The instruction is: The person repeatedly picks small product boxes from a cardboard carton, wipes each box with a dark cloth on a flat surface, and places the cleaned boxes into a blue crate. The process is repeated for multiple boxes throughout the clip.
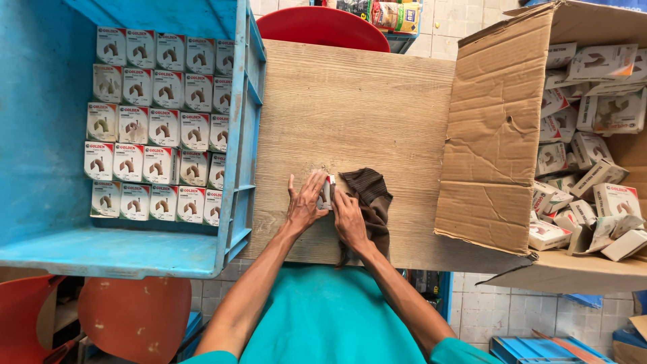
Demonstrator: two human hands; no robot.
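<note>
A small white box (327, 191) stands on the wooden board (350, 101), pressed between both hands. My left hand (304, 205) lies flat against its left side with fingers spread upward. On the box's right side, my right hand (348, 217) holds a dark brown striped cloth (370, 197) against it; the cloth trails off to the right under the wrist.
A blue plastic crate (244, 135) at left holds neat rows of small white boxes (158, 125). At right an open cardboard carton (495, 135) is full of loosely piled similar boxes (586, 155). A red stool (322, 27) stands beyond the board, orange seats at lower left.
</note>
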